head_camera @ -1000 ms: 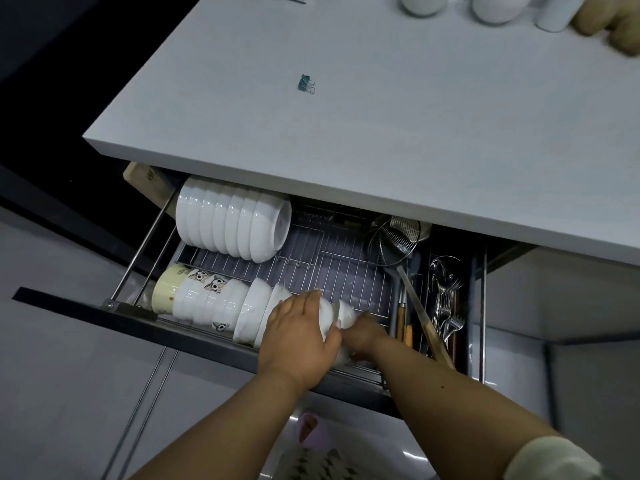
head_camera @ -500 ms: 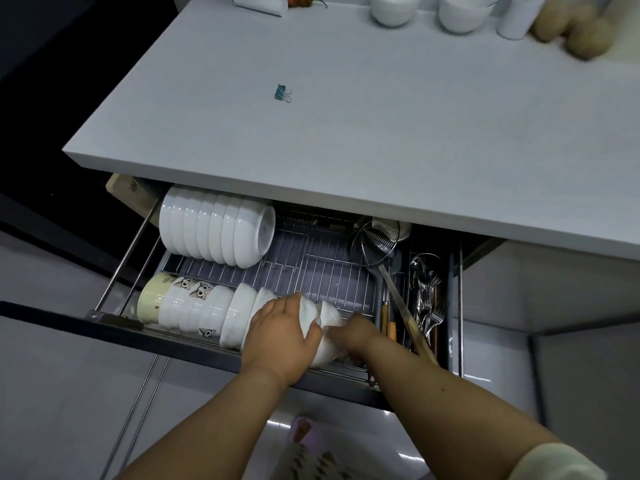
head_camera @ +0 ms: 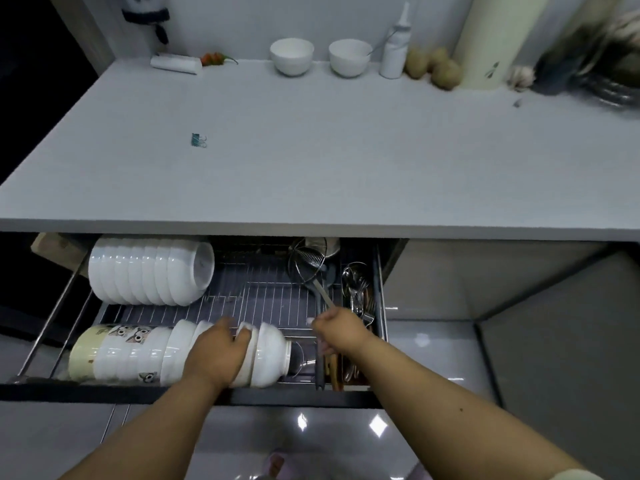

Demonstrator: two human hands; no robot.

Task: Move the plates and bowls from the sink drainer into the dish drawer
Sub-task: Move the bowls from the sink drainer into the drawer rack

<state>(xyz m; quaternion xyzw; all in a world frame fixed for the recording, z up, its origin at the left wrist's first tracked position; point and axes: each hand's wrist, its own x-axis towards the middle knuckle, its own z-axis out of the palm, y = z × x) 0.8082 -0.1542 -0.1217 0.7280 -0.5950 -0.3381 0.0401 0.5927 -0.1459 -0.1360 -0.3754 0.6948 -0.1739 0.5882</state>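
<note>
The dish drawer (head_camera: 104,390) is pulled out under the counter. On its wire rack (head_camera: 259,299) a back row of white bowls (head_camera: 149,271) lies on its side. A front row of bowls (head_camera: 131,351), some with owl prints, lies along the drawer's front edge. My left hand (head_camera: 218,355) lies over the right end of this row, with fingers and thumb curved round a white bowl (head_camera: 266,355). My right hand (head_camera: 341,329) hovers just right of the row, over the utensil section, loosely curled and holding nothing.
A wire strainer ladle (head_camera: 308,259) and cutlery (head_camera: 356,289) fill the drawer's right compartment. On the countertop (head_camera: 311,150) lie a binder clip (head_camera: 198,140), two white bowls (head_camera: 292,56), a white bottle (head_camera: 394,46), potatoes (head_camera: 440,67) and a tall roll (head_camera: 495,36).
My right hand has come off the end bowl and moved right. The left hand stays on the front row. The view has tilted up, showing the back of the counter.
</note>
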